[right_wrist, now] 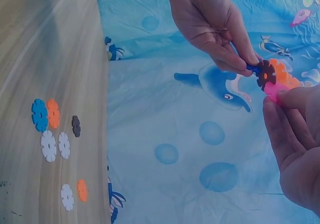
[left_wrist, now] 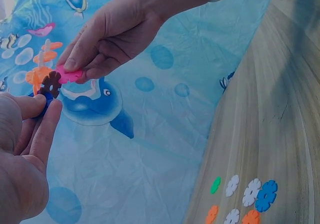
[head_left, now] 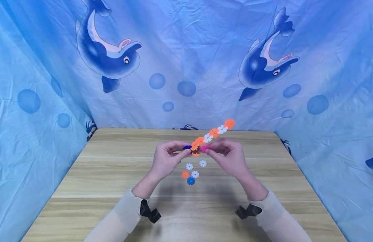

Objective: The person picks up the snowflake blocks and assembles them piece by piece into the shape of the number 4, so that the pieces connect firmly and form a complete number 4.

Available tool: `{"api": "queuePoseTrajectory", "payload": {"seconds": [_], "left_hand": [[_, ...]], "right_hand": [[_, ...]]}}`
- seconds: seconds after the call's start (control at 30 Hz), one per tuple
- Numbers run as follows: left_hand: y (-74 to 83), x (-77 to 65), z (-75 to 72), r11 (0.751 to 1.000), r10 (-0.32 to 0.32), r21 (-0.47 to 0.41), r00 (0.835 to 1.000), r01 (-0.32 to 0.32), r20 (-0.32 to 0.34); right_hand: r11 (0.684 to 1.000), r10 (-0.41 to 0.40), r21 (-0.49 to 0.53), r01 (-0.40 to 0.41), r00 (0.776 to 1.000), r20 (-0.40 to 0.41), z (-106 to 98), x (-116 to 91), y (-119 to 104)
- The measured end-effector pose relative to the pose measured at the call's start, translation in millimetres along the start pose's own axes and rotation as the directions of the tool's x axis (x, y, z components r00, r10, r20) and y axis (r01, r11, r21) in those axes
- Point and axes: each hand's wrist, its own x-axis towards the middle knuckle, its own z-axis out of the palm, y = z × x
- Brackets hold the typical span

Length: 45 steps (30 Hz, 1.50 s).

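Above the table, a row of orange and white snowflake discs (head_left: pixel 215 133), slotted together, slants up to the right. A brown snowflake disc (left_wrist: pixel 50 84) sits at its near end, between both hands. My left hand (head_left: pixel 165 159) pinches a dark blue snowflake disc (head_left: pixel 187 147) between thumb and fingers, at the brown one's left side. On the other side, my right hand (head_left: pixel 231 158) pinches a pink snowflake disc (head_left: pixel 204 149) that meets the brown disc's edge. Whether the pink disc is slotted in cannot be told.
Several loose discs lie on the wooden table (head_left: pixel 113 188) below the hands: white (head_left: pixel 195 174), orange (head_left: pixel 185 174), blue (head_left: pixel 190 181), green (left_wrist: pixel 215 185) and dark brown (right_wrist: pixel 76 126). A blue dolphin-print cloth (head_left: pixel 204 50) hangs behind and at both sides.
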Motion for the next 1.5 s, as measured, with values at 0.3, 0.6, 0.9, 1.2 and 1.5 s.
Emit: {"api": "queuePoseTrajectory", "payload": {"seconds": [0.3,0.6,0.9,1.2,1.5], "left_hand": [[-2.7,-1.5,1.2,1.0,0.013,0.004,1.0,-0.013,0.007],[-3.5,-3.2,0.9,0.999,-0.021,0.025,1.0,0.021,0.002],[-2.0,-3.5,2.4,1.0,0.005,-0.002,1.0,-0.005,-0.002],[3.1,-2.3,-0.6,1.0,-0.024,0.001,0.999,0.024,-0.038],[4.5,-0.8,-0.7,0.999,0.001,-0.042,0.999,-0.003,-0.045]], "right_hand": [[1.0,0.009,-0.005,-0.009,1.0,0.009,-2,-1,0],[0.999,0.026,0.021,-0.026,0.999,0.022,-2,-3,0],[0.999,-0.027,0.017,0.027,1.0,0.006,-1,0,-1],[1.0,0.009,-0.001,-0.009,0.993,0.12,1,-2,18],[0.964,0.185,-0.243,-0.108,0.929,0.32,21,-21,50]]}}
